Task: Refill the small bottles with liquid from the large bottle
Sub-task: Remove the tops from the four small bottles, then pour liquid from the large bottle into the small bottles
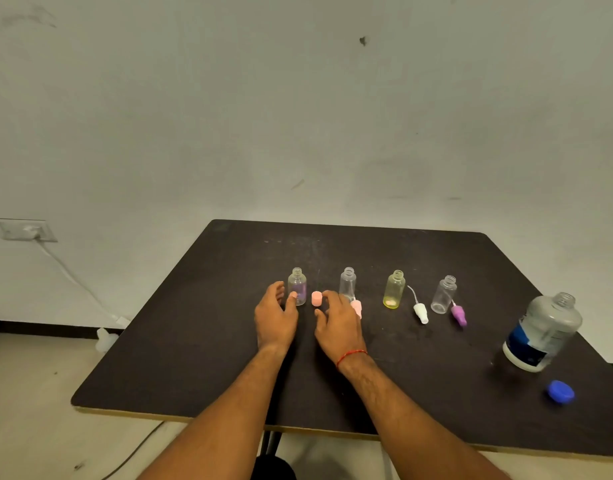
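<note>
Forearms: two bare arms reach forward over the near edge of the dark desk (201, 368), a red thread (351, 355) tied at the right wrist.
Left hand (275, 318): fingers loosely spread, gripping nothing, its thumb tip just touching the leftmost small bottle (297, 287), apparently to steady it.
Right hand (338, 323): fingers spread and empty, fingertips next to a pink cap (317, 298) that stands between the two hands.
Beyond the hands: three more small bottles run in a row to the right, the second clear bottle (347, 282), a yellow one (394, 289) and another clear one (444, 294), all uncapped and upright, likely ready for pouring.
Spray tops: pink (357, 308), white (421, 312) and purple (458, 315) pump heads lie beside their bottles.
Far right of the hands: the large bottle (542, 332) stands open, well apart from both hands, its blue lid (561, 392) nearer the desk's edge.
Stage: pouring appears not yet begun.
</note>
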### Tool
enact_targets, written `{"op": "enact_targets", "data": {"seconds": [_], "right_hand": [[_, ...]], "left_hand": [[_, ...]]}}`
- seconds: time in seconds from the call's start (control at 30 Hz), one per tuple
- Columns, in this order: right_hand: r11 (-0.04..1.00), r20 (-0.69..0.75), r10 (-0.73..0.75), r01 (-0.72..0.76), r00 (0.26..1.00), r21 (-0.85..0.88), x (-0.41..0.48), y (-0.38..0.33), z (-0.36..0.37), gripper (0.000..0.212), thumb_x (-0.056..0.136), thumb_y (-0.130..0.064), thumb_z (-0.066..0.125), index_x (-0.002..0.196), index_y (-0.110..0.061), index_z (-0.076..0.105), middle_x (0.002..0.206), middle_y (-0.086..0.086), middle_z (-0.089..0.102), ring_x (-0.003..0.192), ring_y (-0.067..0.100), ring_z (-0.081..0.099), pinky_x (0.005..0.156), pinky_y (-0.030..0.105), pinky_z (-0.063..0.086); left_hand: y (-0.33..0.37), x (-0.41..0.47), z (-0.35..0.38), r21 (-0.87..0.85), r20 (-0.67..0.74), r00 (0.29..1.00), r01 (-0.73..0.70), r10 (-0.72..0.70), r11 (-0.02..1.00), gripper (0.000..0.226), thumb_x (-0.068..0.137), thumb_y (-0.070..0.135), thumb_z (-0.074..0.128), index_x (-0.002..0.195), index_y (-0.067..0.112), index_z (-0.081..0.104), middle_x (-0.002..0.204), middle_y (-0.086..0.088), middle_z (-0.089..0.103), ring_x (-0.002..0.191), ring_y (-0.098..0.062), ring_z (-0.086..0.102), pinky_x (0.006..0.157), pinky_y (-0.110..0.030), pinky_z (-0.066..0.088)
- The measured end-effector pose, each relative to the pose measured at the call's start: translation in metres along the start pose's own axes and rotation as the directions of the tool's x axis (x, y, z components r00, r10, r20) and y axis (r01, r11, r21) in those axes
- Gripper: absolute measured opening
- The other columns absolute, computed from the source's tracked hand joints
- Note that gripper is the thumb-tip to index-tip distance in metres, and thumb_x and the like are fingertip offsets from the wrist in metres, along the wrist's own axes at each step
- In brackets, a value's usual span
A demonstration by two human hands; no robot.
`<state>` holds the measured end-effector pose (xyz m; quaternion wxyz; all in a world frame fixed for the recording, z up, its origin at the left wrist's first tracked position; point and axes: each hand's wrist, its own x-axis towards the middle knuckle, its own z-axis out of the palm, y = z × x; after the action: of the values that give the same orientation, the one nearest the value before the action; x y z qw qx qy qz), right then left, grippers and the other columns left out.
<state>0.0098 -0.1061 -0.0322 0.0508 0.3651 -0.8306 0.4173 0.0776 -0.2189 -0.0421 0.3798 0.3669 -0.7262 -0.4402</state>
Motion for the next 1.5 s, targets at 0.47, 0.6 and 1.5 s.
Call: {"op": "enact_targets", "data": {"seconds": [0.47, 0.6, 1.5], "right_hand": [[0.999, -0.035, -0.027, 0.026, 0.999, -0.022, -0.026, 0.030, -0.047, 0.038, 0.086, -0.022, 0.068, 0.122, -0.018, 0.057, 0.108, -0.002, 0.060, 0.099, 0.014, 0.059, 0.088, 0.032, 0.053], [1.000, -0.073, -0.025, 0.027, 0.997, 0.015, -0.038, 0.039, -0.063, 0.032, 0.084, -0.022, 0.071, 0.115, -0.019, 0.060, 0.102, -0.005, 0.061, 0.096, 0.009, 0.058, 0.084, 0.032, 0.054], [0.909, -0.629, 0.413, -0.255, 0.658, 0.330, -0.088, 0.130, -0.236, 0.042, 0.080, -0.016, 0.078, 0.112, -0.012, 0.051, 0.115, 0.009, 0.053, 0.100, 0.018, 0.053, 0.074, 0.009, 0.041]], "left_hand": [[0.007, -0.037, -0.011, -0.097, -0.037, 0.999, 0.030, -0.034, 0.995, 0.019, 0.096, 0.020, 0.068, 0.114, 0.017, 0.068, 0.105, 0.007, 0.068, 0.096, -0.004, 0.064, 0.085, -0.018, 0.050], [0.012, -0.058, -0.007, -0.092, 0.006, 0.999, -0.036, 0.037, 0.995, 0.013, 0.096, 0.022, 0.068, 0.109, 0.024, 0.068, 0.100, 0.013, 0.067, 0.094, -0.001, 0.065, 0.080, -0.016, 0.050], [0.111, -0.131, 0.171, -0.098, 0.265, 0.941, -0.190, 0.209, 0.977, 0.042, 0.089, 0.024, 0.075, 0.129, 0.019, 0.064, 0.127, 0.004, 0.068, 0.118, -0.010, 0.062, 0.103, -0.030, 0.050]]}}
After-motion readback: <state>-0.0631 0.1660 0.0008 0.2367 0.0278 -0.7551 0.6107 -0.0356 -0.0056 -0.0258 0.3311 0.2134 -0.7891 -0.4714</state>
